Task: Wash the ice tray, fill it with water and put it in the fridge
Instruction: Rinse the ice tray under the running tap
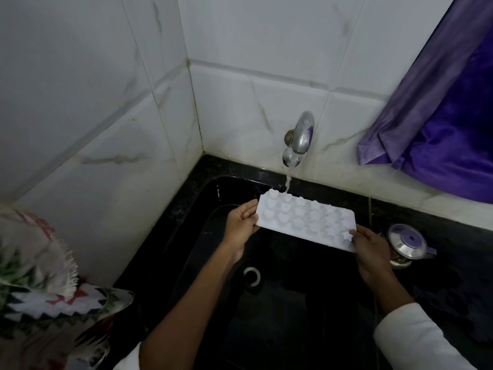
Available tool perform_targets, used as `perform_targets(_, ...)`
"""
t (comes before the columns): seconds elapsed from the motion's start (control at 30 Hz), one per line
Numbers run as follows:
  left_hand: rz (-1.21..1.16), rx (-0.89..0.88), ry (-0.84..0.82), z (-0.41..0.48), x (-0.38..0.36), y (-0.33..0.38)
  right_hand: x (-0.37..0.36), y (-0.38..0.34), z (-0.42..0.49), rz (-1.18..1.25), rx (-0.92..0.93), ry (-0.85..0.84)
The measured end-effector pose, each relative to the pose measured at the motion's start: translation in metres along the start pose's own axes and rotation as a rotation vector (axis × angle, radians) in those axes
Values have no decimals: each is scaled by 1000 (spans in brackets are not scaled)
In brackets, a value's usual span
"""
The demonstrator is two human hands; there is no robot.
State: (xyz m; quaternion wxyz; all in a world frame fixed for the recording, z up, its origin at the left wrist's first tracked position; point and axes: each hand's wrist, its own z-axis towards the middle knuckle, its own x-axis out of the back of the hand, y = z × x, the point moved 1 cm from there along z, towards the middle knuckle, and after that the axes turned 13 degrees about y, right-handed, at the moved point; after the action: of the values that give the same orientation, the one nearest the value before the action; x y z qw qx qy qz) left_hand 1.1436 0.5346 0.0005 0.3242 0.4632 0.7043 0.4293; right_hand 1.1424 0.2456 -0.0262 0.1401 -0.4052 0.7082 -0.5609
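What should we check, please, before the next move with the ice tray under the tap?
1. Tap running: ok, a stream falls from it.
2. Stream lands on the ice tray: ok, near its far edge, toward the left end.
3. Left hand grip on the tray's left end: ok.
4. Right hand grip on the near right corner: ok.
5. Tray held above the sink: ok.
6. Every cup rinsed: cannot tell.
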Motion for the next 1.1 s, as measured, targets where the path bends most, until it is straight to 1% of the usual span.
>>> perform_targets(0.7,-47,4,135,-3,38,-12,-31,-15,-33,-64,78,-72)
perform_targets(1.1,-90,-16,130,4,35,3,-42,-29,-27,-58,103,-47)
